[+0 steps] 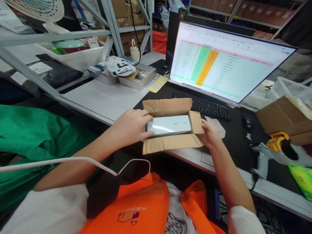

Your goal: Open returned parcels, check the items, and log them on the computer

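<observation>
Box point(170, 125), white, lies in an open carton point(168, 107) at the worktop's point(104, 97) near edge; left hand point(129, 128) grips the box's end, right hand point(209, 135) clasps the carton's flap. A tilt could slide it out.

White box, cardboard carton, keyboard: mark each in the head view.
white box point(169, 125), head view, middle of its top face
cardboard carton point(168, 106), head view, far open flap
keyboard point(204, 105), head view, middle of the key rows
</observation>
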A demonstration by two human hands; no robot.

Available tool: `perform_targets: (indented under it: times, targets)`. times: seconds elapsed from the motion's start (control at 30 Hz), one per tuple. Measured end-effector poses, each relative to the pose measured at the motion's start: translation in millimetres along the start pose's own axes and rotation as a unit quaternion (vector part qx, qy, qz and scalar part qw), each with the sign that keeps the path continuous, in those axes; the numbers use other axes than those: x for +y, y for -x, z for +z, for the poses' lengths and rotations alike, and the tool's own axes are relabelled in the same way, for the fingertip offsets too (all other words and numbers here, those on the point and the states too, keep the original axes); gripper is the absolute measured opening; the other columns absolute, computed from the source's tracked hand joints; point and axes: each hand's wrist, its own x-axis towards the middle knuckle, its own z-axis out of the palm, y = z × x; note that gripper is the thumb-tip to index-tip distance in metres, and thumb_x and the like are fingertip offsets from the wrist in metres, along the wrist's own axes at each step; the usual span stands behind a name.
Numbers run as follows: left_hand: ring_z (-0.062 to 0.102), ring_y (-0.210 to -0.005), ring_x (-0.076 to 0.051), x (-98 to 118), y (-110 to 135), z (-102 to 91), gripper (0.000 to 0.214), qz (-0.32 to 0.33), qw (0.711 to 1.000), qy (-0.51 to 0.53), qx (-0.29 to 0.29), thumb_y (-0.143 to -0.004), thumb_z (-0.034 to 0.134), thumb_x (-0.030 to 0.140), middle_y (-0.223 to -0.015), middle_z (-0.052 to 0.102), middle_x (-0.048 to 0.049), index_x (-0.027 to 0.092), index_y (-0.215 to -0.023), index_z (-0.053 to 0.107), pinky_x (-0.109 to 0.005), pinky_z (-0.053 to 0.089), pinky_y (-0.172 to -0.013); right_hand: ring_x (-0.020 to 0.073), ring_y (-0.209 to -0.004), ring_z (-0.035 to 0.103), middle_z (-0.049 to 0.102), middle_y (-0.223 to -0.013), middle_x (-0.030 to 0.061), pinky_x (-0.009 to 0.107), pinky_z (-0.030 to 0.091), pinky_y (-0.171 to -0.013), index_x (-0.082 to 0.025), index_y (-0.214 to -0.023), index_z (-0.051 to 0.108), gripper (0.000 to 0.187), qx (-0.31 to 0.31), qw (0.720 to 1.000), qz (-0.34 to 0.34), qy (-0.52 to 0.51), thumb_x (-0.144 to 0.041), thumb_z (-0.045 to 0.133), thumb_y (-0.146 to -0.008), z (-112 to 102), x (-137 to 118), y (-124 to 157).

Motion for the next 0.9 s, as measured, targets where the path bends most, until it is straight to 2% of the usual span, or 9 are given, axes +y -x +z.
perform_targets:
  times: [0.1,0.17,0.23,0.33,0.43,0.57,0.7,0.8,0.9]
  targets:
    - [0.066,-0.102,-0.036,20.5,-42.2,-15.9,0.05,0.058,0.989,-0.071,-0.114,-0.084,0.069,0.045,-0.111,0.068,-0.0156,0.018,-0.127,0.067,-0.044,0.05,-0.086,0.0231,-0.089,0.07,0.075,-0.109,0.0085,0.032,0.057,-0.069,-0.02,-0.117,0.066,0.042,0.033,0.998,-0.014,-0.044,-0.04,0.055,-0.082,12.0,4.9,10.6]
    - [0.067,-0.101,-0.035,26.9,-61.7,-14.2,0.069,0.078,0.982,-0.078,-0.155,-0.082,0.072,0.042,-0.112,0.068,-0.0152,0.021,-0.146,0.055,-0.042,0.05,-0.084,0.023,-0.093,0.07,0.074,-0.112,0.0088,0.033,0.058,-0.072,-0.019,-0.118,0.066,0.043,0.052,0.996,-0.028,-0.06,-0.042,0.058,-0.082,14.5,3.4,15.3]
    - [0.067,-0.105,-0.036,24.9,-71.0,-10.2,0.085,0.084,0.979,-0.066,-0.171,-0.082,0.072,0.044,-0.116,0.067,-0.0149,0.024,-0.158,0.04,-0.041,0.05,-0.087,0.0243,-0.098,0.07,0.075,-0.113,0.0094,0.035,0.059,-0.076,-0.019,-0.116,0.067,0.044,0.068,0.995,-0.039,-0.063,-0.045,0.061,-0.082,13.9,2.3,17.4]
    - [0.061,-0.123,-0.036,12.3,-68.7,-9.7,0.089,0.078,0.984,-0.018,-0.158,-0.083,0.068,0.046,-0.134,0.064,-0.0152,0.023,-0.161,0.032,-0.042,0.048,-0.1,0.0269,-0.099,0.071,0.076,-0.108,0.0103,0.038,0.06,-0.08,-0.02,-0.108,0.069,0.042,0.074,0.994,-0.04,-0.068,-0.048,0.066,-0.077,12.6,2.2,16.9]
    - [0.057,-0.132,-0.033,-1.7,-55.3,-18.5,0.081,0.035,0.994,0.05,-0.089,-0.081,0.067,0.045,-0.147,0.057,-0.0138,0.02,-0.154,0.041,-0.04,0.046,-0.11,0.0265,-0.093,0.072,0.077,-0.099,0.0091,0.039,0.06,-0.081,-0.02,-0.096,0.07,0.035,0.071,0.995,-0.035,-0.062,-0.047,0.069,-0.074,15.1,-0.9,15.4]
    - [0.06,-0.126,-0.032,-17.2,-34.7,-33.9,0.075,-0.007,0.995,0.095,0.019,-0.073,0.072,0.049,-0.141,0.059,-0.0124,0.02,-0.139,0.052,-0.041,0.048,-0.11,0.024,-0.087,0.073,0.076,-0.092,0.0066,0.037,0.06,-0.08,-0.02,-0.089,0.07,0.03,0.05,0.996,-0.042,-0.054,-0.045,0.069,-0.072,24.5,-16.1,16.1]
    - [0.062,-0.122,-0.031,-26.5,-23.6,-41.5,0.07,-0.013,0.993,0.096,0.069,-0.07,0.072,0.051,-0.134,0.061,-0.0117,0.02,-0.131,0.054,-0.042,0.05,-0.108,0.022,-0.077,0.071,0.076,-0.089,0.0066,0.034,0.059,-0.069,-0.019,-0.089,0.071,0.031,0.031,0.995,-0.069,-0.062,-0.045,0.068,-0.073,38.6,-36.1,15.7]
    - [0.059,-0.127,-0.032,-23.2,-25.6,-44.7,0.07,0.001,0.996,0.068,0.06,-0.073,0.071,0.047,-0.138,0.059,-0.0127,0.02,-0.135,0.052,-0.042,0.049,-0.11,0.0204,-0.079,0.071,0.076,-0.089,0.0057,0.031,0.058,-0.069,-0.019,-0.089,0.071,0.028,0.061,0.992,-0.108,-0.026,-0.042,0.063,-0.075,51.6,-47.2,11.5]
    - [0.052,-0.136,-0.032,-10.9,-35.3,-47.7,0.077,0.053,0.998,0.007,-0.023,-0.078,0.068,0.04,-0.148,0.053,-0.0132,0.02,-0.149,0.046,-0.042,0.043,-0.115,0.0176,-0.064,0.069,0.073,-0.076,0.0022,0.027,0.054,-0.061,-0.019,-0.087,0.07,0.02,0.05,0.993,-0.1,0.044,-0.034,0.061,-0.077,65.0,-52.8,6.3]
